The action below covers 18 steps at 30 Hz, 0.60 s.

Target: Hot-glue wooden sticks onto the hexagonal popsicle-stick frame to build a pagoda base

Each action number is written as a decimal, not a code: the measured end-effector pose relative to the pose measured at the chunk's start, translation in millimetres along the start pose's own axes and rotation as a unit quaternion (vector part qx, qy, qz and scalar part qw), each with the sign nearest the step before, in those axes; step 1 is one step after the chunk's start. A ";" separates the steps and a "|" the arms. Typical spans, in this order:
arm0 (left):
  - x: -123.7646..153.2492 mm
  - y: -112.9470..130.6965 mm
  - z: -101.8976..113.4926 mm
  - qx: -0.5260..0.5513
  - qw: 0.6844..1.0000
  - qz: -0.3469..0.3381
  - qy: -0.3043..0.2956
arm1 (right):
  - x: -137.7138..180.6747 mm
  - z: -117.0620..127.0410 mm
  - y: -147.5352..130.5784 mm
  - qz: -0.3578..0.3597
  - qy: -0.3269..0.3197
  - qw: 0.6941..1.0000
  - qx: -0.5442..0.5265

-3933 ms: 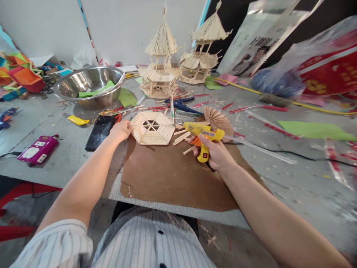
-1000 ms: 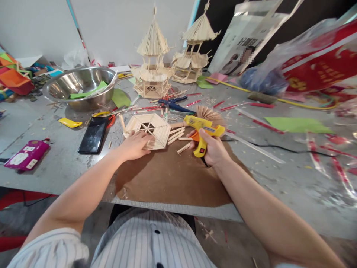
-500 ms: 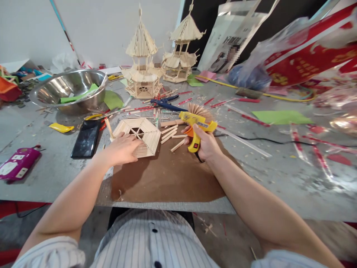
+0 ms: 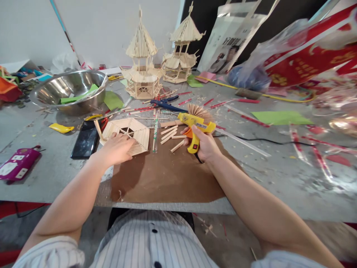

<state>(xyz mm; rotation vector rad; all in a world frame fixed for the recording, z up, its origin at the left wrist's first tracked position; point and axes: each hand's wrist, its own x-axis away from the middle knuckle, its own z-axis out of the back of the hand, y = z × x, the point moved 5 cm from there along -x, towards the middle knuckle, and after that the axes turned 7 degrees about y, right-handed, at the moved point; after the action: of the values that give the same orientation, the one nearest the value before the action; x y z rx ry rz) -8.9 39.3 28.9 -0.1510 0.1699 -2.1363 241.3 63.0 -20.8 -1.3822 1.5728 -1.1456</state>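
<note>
My left hand lies over the near left part of a hexagonal panel of thin wooden sticks, its fingers stretched across the top. The panel has a spoked opening in its middle. A short wooden stick stands up at its left edge. In my right hand is a yellow glue gun, gripped by its handle, the nozzle pointing left. Just left of the gun, several cut sticks lie on a brown sheet. A narrow strip with green marks lies between panel and sticks.
Two wooden stick pagodas stand at the back. A steel bowl, a phone and a purple case are on the left. Blue-handled pliers lie behind the sticks. The black cord runs right.
My left hand has slid the hexagonal panel to the left, partly over the phone's edge, uncovering the green-marked strip. My right hand with the glue gun has barely moved.
</note>
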 end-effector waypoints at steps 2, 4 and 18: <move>-0.1 3.6 -1.7 0.009 1.000 -0.012 -0.009 | -0.1 0.2 0.7 -0.009 0.001 1.000 -0.004; -0.6 9.0 -2.2 0.022 0.999 -0.034 -0.003 | -0.1 -0.1 1.0 -0.013 0.000 1.000 -0.007; -21.2 11.2 -22.0 0.117 0.988 -0.075 0.059 | -2.4 4.2 -2.1 0.003 0.007 1.000 -0.019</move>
<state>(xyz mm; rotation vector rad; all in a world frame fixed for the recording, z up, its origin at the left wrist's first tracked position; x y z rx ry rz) 7.9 52.5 4.4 0.1032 -0.0261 -2.2980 246.3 64.7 -20.3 -1.3964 1.6152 -1.1297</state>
